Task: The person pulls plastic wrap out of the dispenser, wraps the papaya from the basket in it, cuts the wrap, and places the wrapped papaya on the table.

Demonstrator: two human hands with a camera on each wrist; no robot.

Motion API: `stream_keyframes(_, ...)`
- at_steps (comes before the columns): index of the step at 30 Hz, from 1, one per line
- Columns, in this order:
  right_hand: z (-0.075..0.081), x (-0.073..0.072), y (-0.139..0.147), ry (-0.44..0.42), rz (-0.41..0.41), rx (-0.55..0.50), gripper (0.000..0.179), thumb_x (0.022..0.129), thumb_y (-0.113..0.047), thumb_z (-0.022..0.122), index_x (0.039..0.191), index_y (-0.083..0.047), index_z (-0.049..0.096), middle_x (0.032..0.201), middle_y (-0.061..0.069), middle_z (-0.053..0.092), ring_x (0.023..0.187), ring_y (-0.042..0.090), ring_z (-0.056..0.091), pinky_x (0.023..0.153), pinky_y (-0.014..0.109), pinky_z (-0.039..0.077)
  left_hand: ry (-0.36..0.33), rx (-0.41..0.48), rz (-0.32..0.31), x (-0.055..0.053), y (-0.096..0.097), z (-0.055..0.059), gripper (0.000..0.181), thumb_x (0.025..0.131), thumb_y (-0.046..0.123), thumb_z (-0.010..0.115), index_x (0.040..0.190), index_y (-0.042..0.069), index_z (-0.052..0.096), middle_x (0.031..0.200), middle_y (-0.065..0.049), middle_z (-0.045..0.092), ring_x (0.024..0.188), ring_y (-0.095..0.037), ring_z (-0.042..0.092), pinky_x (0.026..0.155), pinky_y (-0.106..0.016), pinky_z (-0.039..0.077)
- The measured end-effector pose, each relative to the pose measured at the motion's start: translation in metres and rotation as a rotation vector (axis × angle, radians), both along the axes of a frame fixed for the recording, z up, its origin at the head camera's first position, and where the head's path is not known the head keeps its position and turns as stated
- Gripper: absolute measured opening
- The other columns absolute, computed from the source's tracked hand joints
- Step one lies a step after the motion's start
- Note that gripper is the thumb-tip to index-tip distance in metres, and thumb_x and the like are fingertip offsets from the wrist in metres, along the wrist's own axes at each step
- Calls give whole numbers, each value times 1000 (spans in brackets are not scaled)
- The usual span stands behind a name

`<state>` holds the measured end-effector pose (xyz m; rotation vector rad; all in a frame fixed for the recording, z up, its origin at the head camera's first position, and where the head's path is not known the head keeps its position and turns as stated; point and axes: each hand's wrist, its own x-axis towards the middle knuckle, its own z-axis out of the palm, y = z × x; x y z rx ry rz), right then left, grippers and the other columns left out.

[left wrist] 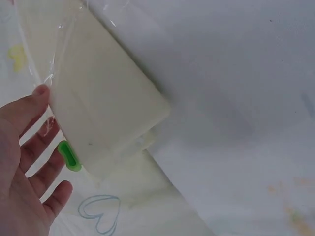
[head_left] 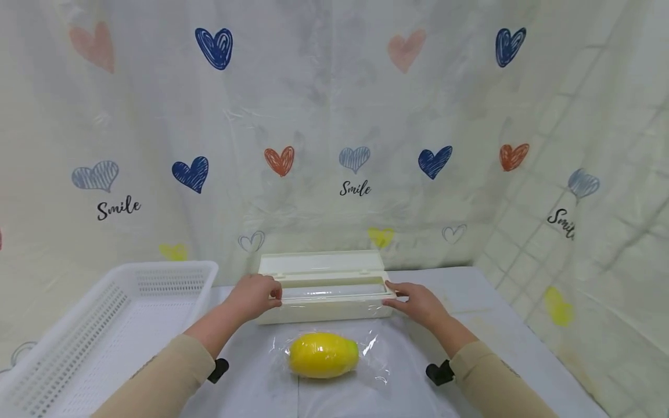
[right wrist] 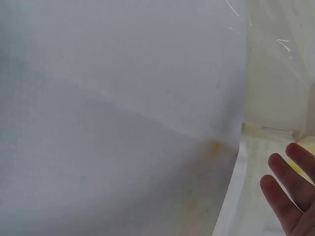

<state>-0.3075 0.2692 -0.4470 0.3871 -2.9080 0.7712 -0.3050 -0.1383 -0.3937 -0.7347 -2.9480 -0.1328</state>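
Observation:
A cream plastic-wrap dispenser (head_left: 324,310) stands with its lid (head_left: 321,262) raised, a roll of clear plastic wrap (head_left: 334,291) inside. At its left end my left hand (head_left: 256,296) pinches the wrap; in the left wrist view, film creases run to the thumb, and a green slider (left wrist: 70,156) sits by the fingers. My right hand (head_left: 418,303) has thumb and index finger at the right front corner, holding the wrap there; its other fingers (right wrist: 283,196) extend in the right wrist view. Nearer me lies a yellow papaya (head_left: 321,355) with a greenish end, clear film around it.
To the left stands a white perforated basket (head_left: 133,276). A white-covered table (head_left: 444,284) carries everything, its right edge running diagonally. Behind hangs a pale curtain (head_left: 313,116) printed with hearts and "Smile". Each wrist wears a black strap fitting (head_left: 440,373).

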Motion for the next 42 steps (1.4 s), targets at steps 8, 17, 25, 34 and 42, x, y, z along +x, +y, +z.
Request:
stream_keyframes(8, -2, -6, 13, -75, -17, -98, 67, 84, -52, 74, 139, -18, 59, 125, 9, 66, 108, 29, 64, 87, 48, 52, -37, 34, 45, 1, 1, -2, 14, 87, 29, 77, 80, 26, 66, 79, 14, 61, 79, -15, 52, 78, -39, 42)
stream_keyframes(17, 2, -2, 10, 181, 46, -1, 52, 81, -52, 76, 120, -19, 71, 108, -2, 67, 96, 24, 64, 77, 39, 52, -43, 39, 81, 2, -1, -4, 13, 87, 29, 77, 80, 26, 66, 83, 12, 62, 82, -16, 53, 80, -40, 41)
stream_keyframes(25, 5, -1, -15, 475, 266, 237, 38, 76, -40, 85, 104, -17, 73, 100, 0, 63, 92, 21, 60, 82, 39, 53, -47, 57, 83, 2, 1, -6, 13, 87, 30, 77, 81, 25, 67, 82, 11, 61, 83, -17, 52, 80, -40, 41)
stream_keyframes(34, 1, -3, -25, 527, 264, 294, 27, 77, -33, 85, 97, -19, 74, 91, -3, 63, 82, 17, 58, 73, 34, 53, -6, 43, 91, 6, 3, -10, 14, 88, 30, 76, 82, 26, 65, 83, 10, 59, 84, -18, 50, 82, -40, 40)
stream_keyframes(42, 2, 7, -27, 632, 336, 252, 24, 77, -19, 86, 98, -19, 75, 104, 6, 68, 96, 24, 64, 83, 41, 55, 86, 57, 67, 17, 1, -10, 15, 86, 30, 78, 81, 27, 64, 90, 8, 62, 92, -20, 53, 87, -42, 40)
